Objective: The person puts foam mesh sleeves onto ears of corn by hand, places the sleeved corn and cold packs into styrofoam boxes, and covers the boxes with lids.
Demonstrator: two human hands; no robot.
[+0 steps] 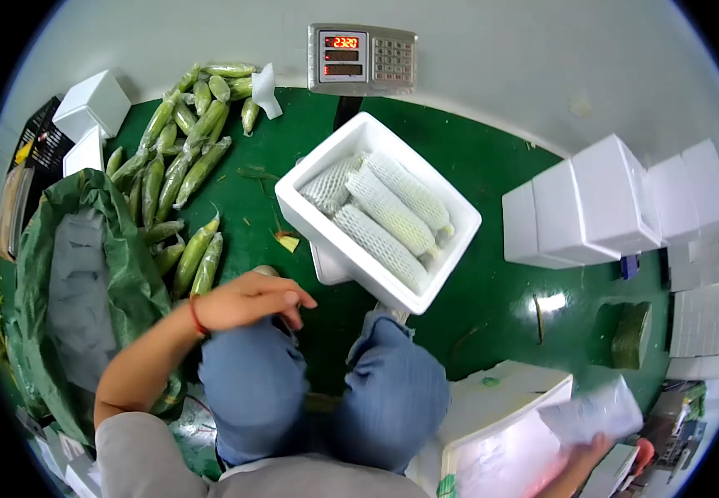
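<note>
My left hand (253,300) hovers over my left knee, fingers loosely stretched and holding nothing. At the lower right, my right hand (589,452) is blurred and grips a clear plastic packet (599,412); its contents cannot be made out. That packet is above an open white foam box (509,378) beside my right leg. Before my knees, another white foam box (305,199) sits tilted in view, holding several long pieces in white foam netting (388,207), apparently corn ears.
A digital scale display (363,60) stands behind the box. Wrapped green corn ears (198,170) lie on the green floor at left, beside a large green sack (139,266) containing grey packets (81,299). White foam boxes (579,203) are stacked at right.
</note>
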